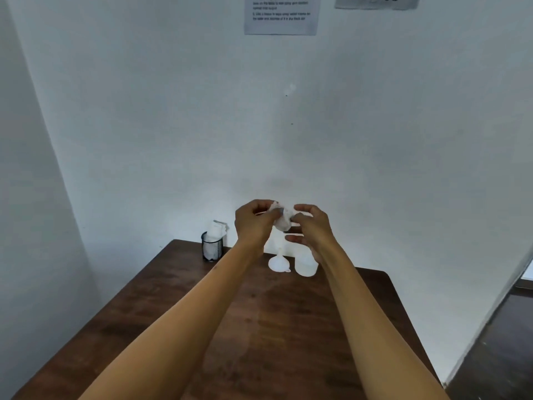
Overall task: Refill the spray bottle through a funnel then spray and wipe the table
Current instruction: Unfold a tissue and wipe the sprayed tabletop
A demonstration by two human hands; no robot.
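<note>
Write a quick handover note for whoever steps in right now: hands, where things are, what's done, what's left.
Left hand and right hand both pinch a crumpled white tissue, raised above the table.
Funnel lies upside down at the far edge beside a white cup. Mesh holder with tissues sits far left.
Spray bottle not in view.
A damp-looking patch mid-table suggests spraying is done; wiping remains.

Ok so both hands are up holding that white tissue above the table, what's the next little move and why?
Probably bring the crumpled white tissue down onto the dark wooden table and start wiping. The left hand and right hand pinch it between them in the air, a faint wet sheen shows on the table below, and the white plastic funnel already stands aside upside down.
</note>
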